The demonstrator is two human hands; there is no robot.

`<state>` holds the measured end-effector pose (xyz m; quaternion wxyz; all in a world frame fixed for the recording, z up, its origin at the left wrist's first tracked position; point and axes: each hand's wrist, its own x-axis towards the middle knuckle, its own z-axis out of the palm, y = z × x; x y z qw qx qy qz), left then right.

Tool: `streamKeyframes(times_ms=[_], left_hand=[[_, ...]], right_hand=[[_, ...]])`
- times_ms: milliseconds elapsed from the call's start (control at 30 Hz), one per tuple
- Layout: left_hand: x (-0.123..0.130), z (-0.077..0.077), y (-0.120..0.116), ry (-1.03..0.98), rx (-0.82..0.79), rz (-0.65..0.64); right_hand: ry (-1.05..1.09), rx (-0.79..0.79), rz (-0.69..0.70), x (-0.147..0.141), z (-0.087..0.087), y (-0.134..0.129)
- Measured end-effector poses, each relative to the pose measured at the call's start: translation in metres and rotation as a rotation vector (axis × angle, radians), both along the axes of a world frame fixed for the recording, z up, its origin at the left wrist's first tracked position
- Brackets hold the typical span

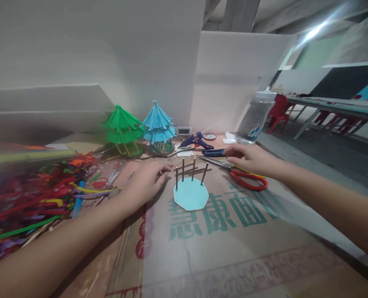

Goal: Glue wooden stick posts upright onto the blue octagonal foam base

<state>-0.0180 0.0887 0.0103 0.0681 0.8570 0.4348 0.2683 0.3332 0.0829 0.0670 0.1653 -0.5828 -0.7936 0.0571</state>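
A pale blue octagonal board (190,194) lies on the cardboard, with several thin brown sticks (183,169) standing up from its far part. To its left my left hand (148,178) rests on the table, fingers loosely stretched, nothing visible in them. Beyond the board lie more brown sticks (199,171). On the right, my right hand (249,159) hovers over red-handled scissors (249,181), thumb and forefinger slightly apart. Its fingertips are at the end of a dark blue tool (213,152); whether they touch it I cannot tell.
A green model pavilion (124,130) and a blue one (159,128) stand at the back. A blue glue gun (198,140), small digital display (184,131) and water bottle (255,118) stand rightward. Coloured scraps (44,198) are heaped at left. White panels (240,70) rise behind.
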Motion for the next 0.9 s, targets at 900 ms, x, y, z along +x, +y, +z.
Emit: streamKeyframes(times_ms=[900], left_hand=[[0.012,0.045,0.05,0.112,-0.083,0.107]], right_hand=[[0.18,-0.005,-0.114,-0.054,-0.033,0.112]])
